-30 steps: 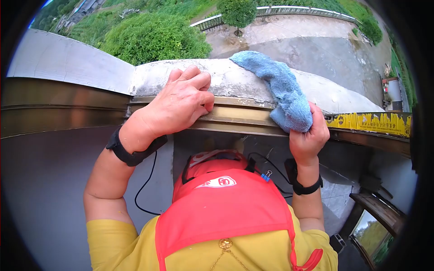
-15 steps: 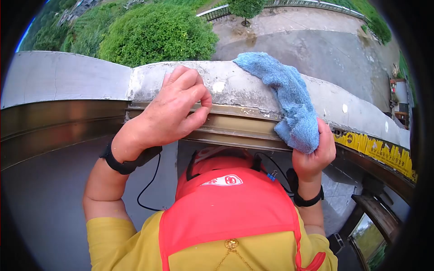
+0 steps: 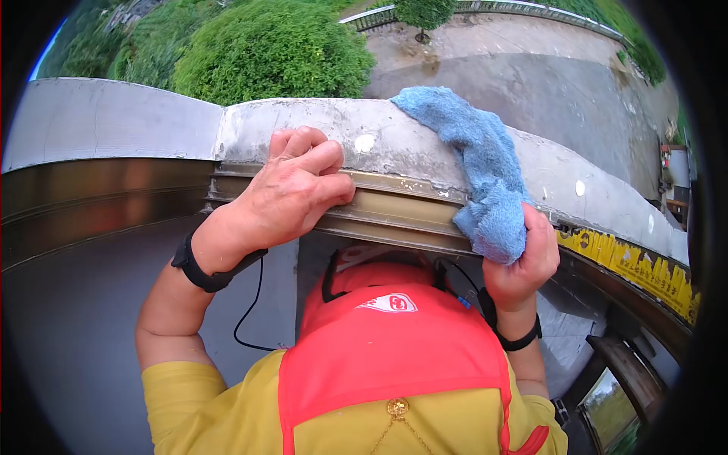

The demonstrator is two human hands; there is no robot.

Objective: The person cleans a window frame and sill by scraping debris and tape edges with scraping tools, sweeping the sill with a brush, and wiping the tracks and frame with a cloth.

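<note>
Right hand [image 3: 525, 262] pinches the near end of a blue cloth [image 3: 489, 163]; from this grip the cloth runs forward across a metal track [image 3: 406, 211] onto a concrete ledge [image 3: 303, 114]. Left hand [image 3: 287, 189], left of the grip, is curled over the track; cannot tell whether it pinches anything. Yellow strip [image 3: 633, 264]: right of the grip.

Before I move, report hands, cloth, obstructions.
Left hand curled at track, grip unclear. Right hand gripping cloth. Cloth lies across sill, hiding some track.
</note>
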